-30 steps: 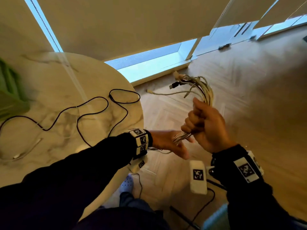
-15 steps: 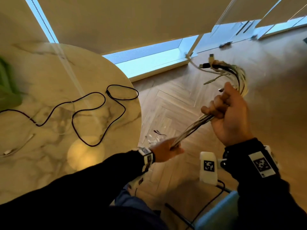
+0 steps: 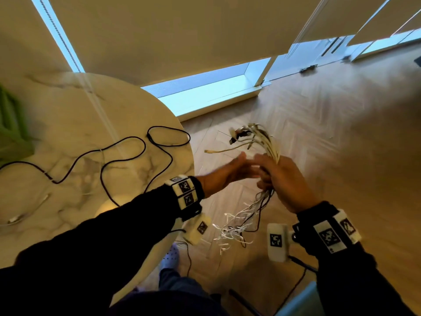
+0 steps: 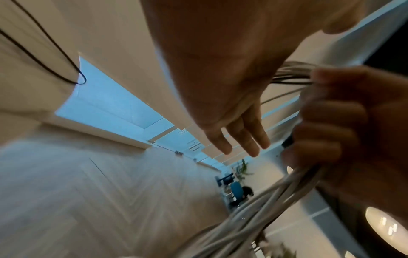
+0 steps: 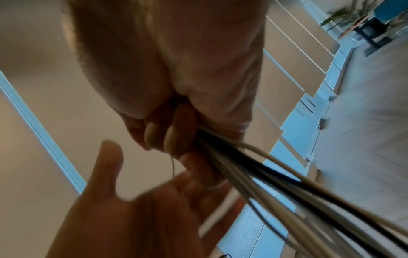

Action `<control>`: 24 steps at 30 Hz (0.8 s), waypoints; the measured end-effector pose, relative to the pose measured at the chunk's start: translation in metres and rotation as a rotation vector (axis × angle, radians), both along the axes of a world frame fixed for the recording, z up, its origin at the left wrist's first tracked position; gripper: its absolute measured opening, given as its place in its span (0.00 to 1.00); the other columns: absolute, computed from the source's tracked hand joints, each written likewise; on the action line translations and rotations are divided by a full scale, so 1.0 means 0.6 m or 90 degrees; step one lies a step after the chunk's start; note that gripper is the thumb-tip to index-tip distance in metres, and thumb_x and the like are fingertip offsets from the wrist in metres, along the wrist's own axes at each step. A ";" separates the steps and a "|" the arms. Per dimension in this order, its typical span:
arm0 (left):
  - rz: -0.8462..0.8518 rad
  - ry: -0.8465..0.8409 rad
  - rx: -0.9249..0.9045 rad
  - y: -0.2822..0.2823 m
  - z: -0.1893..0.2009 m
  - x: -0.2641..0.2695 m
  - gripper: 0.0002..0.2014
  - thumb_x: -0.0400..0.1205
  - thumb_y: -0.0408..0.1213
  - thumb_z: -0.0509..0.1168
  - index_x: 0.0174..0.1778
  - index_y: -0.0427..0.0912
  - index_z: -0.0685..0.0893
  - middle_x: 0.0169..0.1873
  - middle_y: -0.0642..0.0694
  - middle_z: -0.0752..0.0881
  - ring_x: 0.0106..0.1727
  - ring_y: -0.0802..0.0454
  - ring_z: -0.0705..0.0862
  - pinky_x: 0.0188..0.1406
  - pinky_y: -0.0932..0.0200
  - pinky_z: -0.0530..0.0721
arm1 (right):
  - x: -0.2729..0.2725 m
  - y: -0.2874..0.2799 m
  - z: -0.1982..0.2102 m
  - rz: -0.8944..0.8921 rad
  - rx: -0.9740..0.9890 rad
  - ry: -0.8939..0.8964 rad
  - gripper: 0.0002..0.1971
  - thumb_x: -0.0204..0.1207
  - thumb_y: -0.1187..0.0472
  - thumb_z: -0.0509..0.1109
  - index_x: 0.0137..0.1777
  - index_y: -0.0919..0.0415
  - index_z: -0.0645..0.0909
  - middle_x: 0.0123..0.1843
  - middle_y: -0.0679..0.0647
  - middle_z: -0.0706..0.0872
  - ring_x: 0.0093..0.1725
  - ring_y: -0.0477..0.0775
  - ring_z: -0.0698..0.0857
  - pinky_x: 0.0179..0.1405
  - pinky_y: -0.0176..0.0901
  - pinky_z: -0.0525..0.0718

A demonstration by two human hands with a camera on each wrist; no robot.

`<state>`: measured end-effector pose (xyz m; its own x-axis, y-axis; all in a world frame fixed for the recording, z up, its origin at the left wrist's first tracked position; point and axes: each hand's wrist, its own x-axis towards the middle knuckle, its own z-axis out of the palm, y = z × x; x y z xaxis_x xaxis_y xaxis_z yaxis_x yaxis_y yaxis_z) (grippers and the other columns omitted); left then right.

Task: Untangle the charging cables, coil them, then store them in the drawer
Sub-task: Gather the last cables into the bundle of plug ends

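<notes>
A thick bundle of white and black charging cables runs through my right hand, whose fingers are curled round its middle. Plug ends fan out above the fist toward the upper left, and loose tails hang below it over the floor. The same cables leave that fist in the right wrist view. My left hand is flat with straight fingers, just left of the fist and holding nothing. A long black cable and a white cable lie spread on the round marble table.
A green object sits at the table's far left edge. Herringbone wood floor stretches to the right, with low windows under drawn blinds behind. My foot and a pale blue chair edge show below the hands.
My left hand has let go of the lower part of the bundle and risen, open, beside the right fist. The right hand has come down and left with the cables; the tails now hang free.
</notes>
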<state>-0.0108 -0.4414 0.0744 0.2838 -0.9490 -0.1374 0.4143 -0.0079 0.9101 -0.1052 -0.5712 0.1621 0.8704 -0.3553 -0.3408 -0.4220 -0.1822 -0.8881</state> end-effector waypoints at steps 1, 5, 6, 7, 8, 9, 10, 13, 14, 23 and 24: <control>0.054 0.037 -0.045 -0.007 0.020 0.002 0.44 0.81 0.71 0.52 0.77 0.34 0.74 0.70 0.39 0.84 0.76 0.43 0.78 0.82 0.42 0.70 | -0.001 0.011 -0.003 0.021 -0.010 0.003 0.18 0.87 0.52 0.64 0.34 0.55 0.75 0.25 0.48 0.66 0.26 0.48 0.66 0.31 0.45 0.73; 0.254 0.244 -0.002 -0.023 0.063 0.024 0.18 0.86 0.44 0.66 0.60 0.31 0.83 0.49 0.41 0.91 0.52 0.44 0.91 0.55 0.52 0.90 | -0.011 0.043 -0.028 0.137 -0.149 0.056 0.22 0.87 0.47 0.61 0.32 0.58 0.70 0.27 0.53 0.72 0.28 0.49 0.71 0.35 0.52 0.75; 0.268 0.281 0.012 -0.023 0.067 0.030 0.11 0.86 0.40 0.68 0.51 0.34 0.86 0.41 0.44 0.90 0.43 0.48 0.90 0.47 0.56 0.90 | -0.014 0.047 -0.040 0.170 -0.193 0.073 0.23 0.87 0.47 0.61 0.33 0.59 0.69 0.27 0.53 0.73 0.29 0.50 0.72 0.35 0.55 0.76; 0.269 0.324 0.014 -0.021 0.072 0.035 0.08 0.85 0.39 0.69 0.45 0.38 0.85 0.34 0.47 0.87 0.35 0.52 0.86 0.41 0.59 0.88 | -0.017 0.051 -0.052 0.190 -0.228 0.091 0.22 0.87 0.47 0.62 0.33 0.59 0.69 0.28 0.53 0.74 0.30 0.49 0.72 0.37 0.56 0.77; 0.267 0.353 0.013 -0.020 0.076 0.039 0.09 0.85 0.40 0.70 0.41 0.42 0.83 0.29 0.50 0.81 0.30 0.55 0.81 0.35 0.61 0.83 | -0.021 0.052 -0.065 0.199 -0.250 0.107 0.22 0.86 0.46 0.62 0.34 0.58 0.69 0.29 0.52 0.75 0.30 0.49 0.73 0.38 0.56 0.77; 0.274 0.357 0.031 -0.020 0.080 0.042 0.11 0.86 0.41 0.69 0.39 0.45 0.80 0.26 0.52 0.75 0.27 0.57 0.75 0.32 0.61 0.78 | -0.025 0.050 -0.078 0.198 -0.258 0.123 0.21 0.86 0.46 0.62 0.33 0.56 0.69 0.29 0.52 0.75 0.30 0.49 0.72 0.38 0.54 0.76; 0.273 0.320 0.053 -0.019 0.085 0.040 0.12 0.87 0.43 0.66 0.38 0.46 0.77 0.24 0.53 0.70 0.25 0.57 0.70 0.32 0.61 0.75 | -0.026 0.048 -0.088 0.189 -0.252 0.138 0.21 0.85 0.45 0.63 0.33 0.55 0.69 0.30 0.51 0.75 0.31 0.49 0.72 0.39 0.53 0.76; 0.194 0.088 0.064 -0.008 0.097 0.020 0.14 0.92 0.45 0.56 0.40 0.48 0.74 0.23 0.54 0.67 0.28 0.55 0.71 0.39 0.57 0.76 | -0.023 0.048 -0.097 0.207 -0.223 0.164 0.18 0.81 0.44 0.69 0.35 0.53 0.72 0.32 0.50 0.79 0.34 0.48 0.77 0.43 0.50 0.79; 0.153 -0.011 0.075 -0.004 0.098 0.014 0.14 0.93 0.46 0.54 0.42 0.48 0.75 0.24 0.55 0.69 0.31 0.55 0.75 0.43 0.59 0.78 | -0.019 0.051 -0.097 0.221 -0.224 0.154 0.16 0.80 0.44 0.71 0.38 0.52 0.74 0.35 0.48 0.81 0.36 0.47 0.80 0.44 0.46 0.79; 0.025 -0.571 0.163 0.087 0.159 0.053 0.17 0.87 0.56 0.59 0.60 0.49 0.86 0.60 0.49 0.81 0.64 0.53 0.76 0.70 0.58 0.69 | 0.035 0.144 -0.058 0.002 0.043 -0.181 0.13 0.91 0.61 0.54 0.56 0.48 0.81 0.52 0.46 0.89 0.51 0.40 0.85 0.53 0.37 0.83; 0.024 -0.502 0.151 0.100 0.164 0.060 0.14 0.87 0.55 0.61 0.59 0.53 0.86 0.58 0.53 0.82 0.60 0.58 0.80 0.67 0.59 0.76 | 0.038 0.154 -0.051 0.016 0.032 -0.172 0.13 0.91 0.60 0.54 0.49 0.56 0.80 0.45 0.54 0.88 0.44 0.45 0.84 0.46 0.42 0.82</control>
